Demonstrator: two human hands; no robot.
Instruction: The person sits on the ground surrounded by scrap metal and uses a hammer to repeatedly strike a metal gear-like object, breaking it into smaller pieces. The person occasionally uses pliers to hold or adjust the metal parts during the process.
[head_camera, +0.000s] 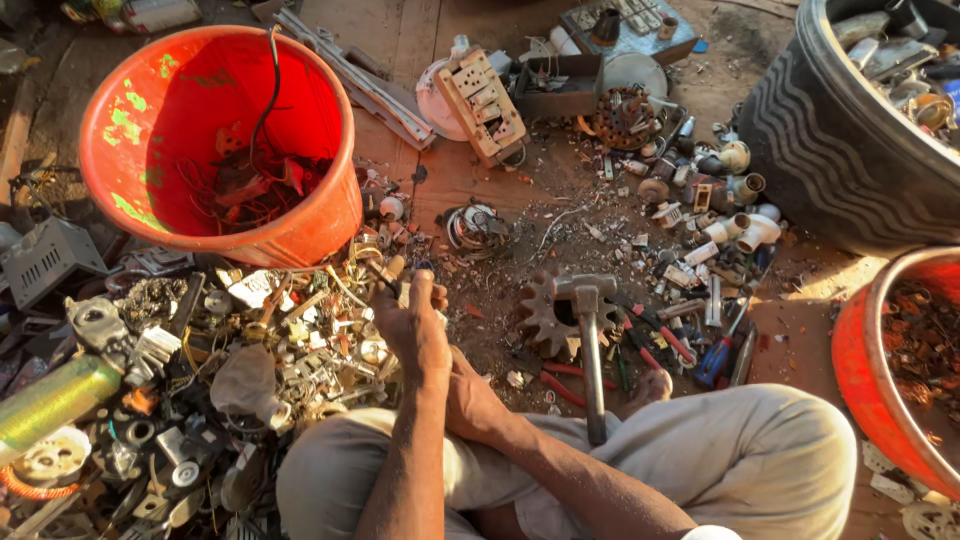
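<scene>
Pinched between thumb and fingers, the left hand's (415, 320) grip closes on a small scrap piece (420, 272), too small to identify, at the edge of the heap of mixed metal scrap (250, 350) on the floor. Tucked behind the left forearm, the right hand (470, 400) hides its grip. A steel-headed hammer (588, 340) lies just beside, below the red plastic tub (225, 130).

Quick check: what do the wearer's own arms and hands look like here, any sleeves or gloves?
Both forearms are bare, with no sleeves in view. No gloves on the left hand or the right hand, and no watch, ring or bracelet shows. The only clothing visible is light grey-beige trousers. Warm low sunlight falls across the arms.
</scene>
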